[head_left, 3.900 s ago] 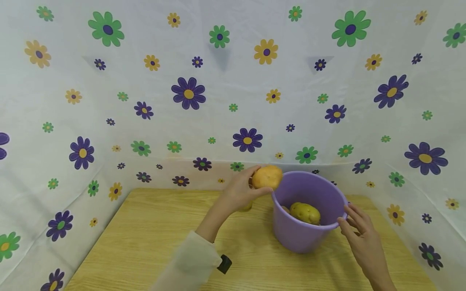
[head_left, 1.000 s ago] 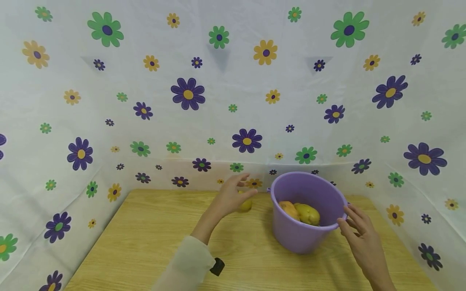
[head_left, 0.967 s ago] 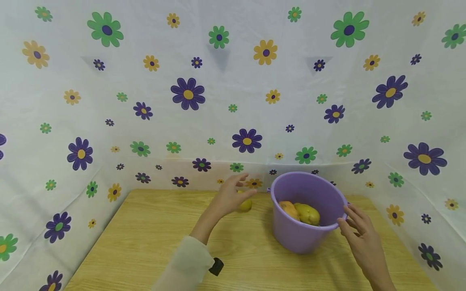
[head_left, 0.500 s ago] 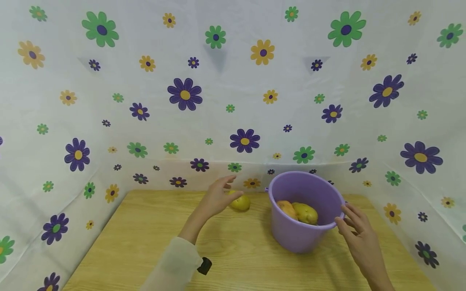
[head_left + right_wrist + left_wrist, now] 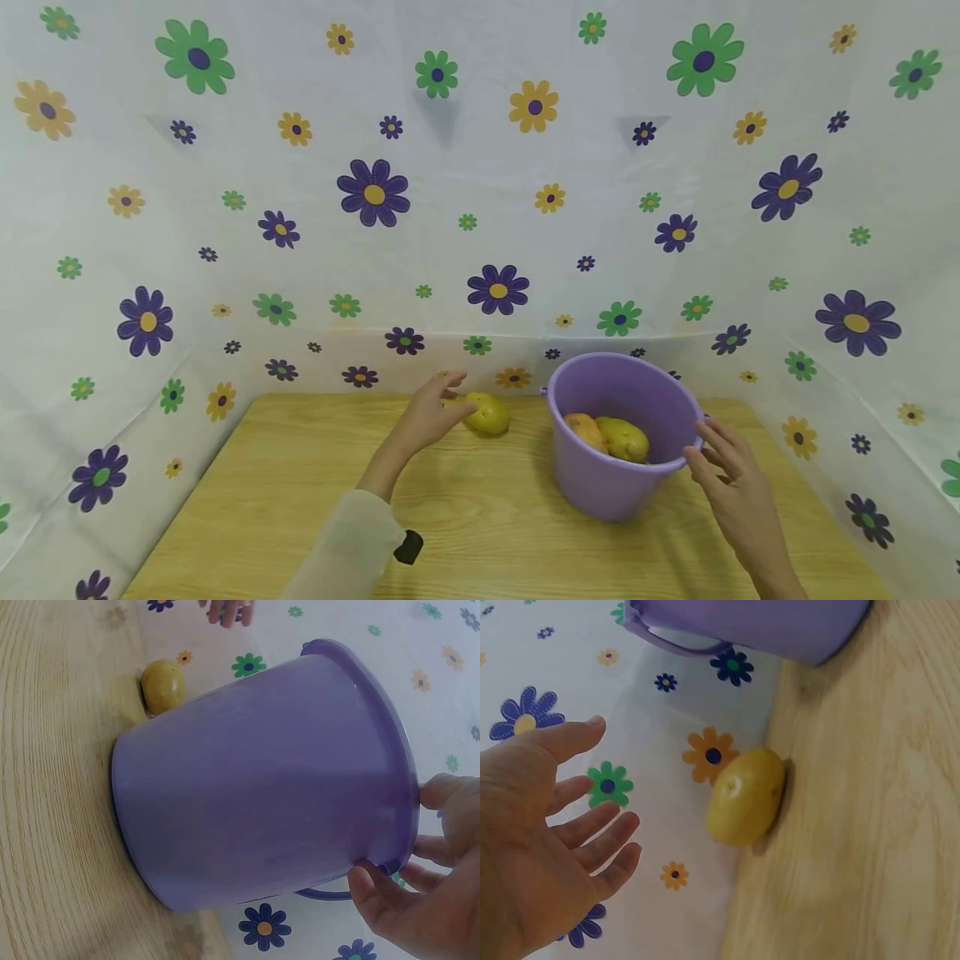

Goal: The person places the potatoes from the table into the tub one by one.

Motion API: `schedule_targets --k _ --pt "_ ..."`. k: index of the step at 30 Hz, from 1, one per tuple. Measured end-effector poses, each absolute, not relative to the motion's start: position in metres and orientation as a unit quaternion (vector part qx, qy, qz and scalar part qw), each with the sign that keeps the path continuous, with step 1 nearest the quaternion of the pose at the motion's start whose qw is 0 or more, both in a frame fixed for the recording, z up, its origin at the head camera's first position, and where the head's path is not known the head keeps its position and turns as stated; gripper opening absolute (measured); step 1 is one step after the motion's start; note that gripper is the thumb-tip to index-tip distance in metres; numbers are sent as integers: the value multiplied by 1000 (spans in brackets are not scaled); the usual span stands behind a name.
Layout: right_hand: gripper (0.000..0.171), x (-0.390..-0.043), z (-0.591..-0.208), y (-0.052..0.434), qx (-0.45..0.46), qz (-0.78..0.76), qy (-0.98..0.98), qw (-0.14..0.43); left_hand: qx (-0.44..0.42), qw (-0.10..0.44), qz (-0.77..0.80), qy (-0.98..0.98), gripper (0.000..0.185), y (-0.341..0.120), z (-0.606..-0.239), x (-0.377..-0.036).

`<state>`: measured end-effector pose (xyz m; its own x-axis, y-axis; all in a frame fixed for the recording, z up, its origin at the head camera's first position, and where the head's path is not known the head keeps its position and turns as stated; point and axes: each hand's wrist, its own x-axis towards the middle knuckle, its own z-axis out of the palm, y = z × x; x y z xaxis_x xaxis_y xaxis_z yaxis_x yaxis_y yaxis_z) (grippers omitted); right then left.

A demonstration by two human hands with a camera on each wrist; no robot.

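Observation:
My left hand (image 5: 426, 419) hovers with spread, loosely bent fingers just left of a yellow potato (image 5: 489, 414) lying on the table. In the left wrist view, a gap shows between those fingers and the potato (image 5: 748, 796). To the right stands a purple bucket (image 5: 611, 492). Inside it lie a yellow-green potato (image 5: 625, 441) and an orange-tan potato (image 5: 585, 432); its lower inside is hidden. My right hand (image 5: 738, 492) holds the bucket's right rim, its thumb and fingertips around the handle joint in the right wrist view.
The wooden table (image 5: 465, 517) reaches back to a white flower-printed cloth (image 5: 450, 250) that encloses the sides too. A thin purple handle (image 5: 676, 646) hangs along the bucket's back side. The bucket stands between the right hand and the loose potato.
The left hand, which held the orange-tan potato at the bucket's rim, has let it go inside and moved left beside the yellow potato. The right hand has stayed at the rim.

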<state>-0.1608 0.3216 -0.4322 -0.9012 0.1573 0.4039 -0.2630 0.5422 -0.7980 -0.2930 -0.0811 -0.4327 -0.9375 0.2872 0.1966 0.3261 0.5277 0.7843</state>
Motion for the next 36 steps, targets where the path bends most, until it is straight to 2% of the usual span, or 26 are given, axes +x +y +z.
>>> schedule_targets --k 13,22,36 --pt "49 -161 -431 321 28 480 -850 214 -171 4 -451 -876 62 -82 -478 -316" --pt "50 -160 -429 320 17 482 -851 208 -178 20 -468 -866 59 -74 -501 -326" --pt "49 -160 -431 320 22 480 -850 218 -191 26 -444 -875 58 -68 -516 -337"
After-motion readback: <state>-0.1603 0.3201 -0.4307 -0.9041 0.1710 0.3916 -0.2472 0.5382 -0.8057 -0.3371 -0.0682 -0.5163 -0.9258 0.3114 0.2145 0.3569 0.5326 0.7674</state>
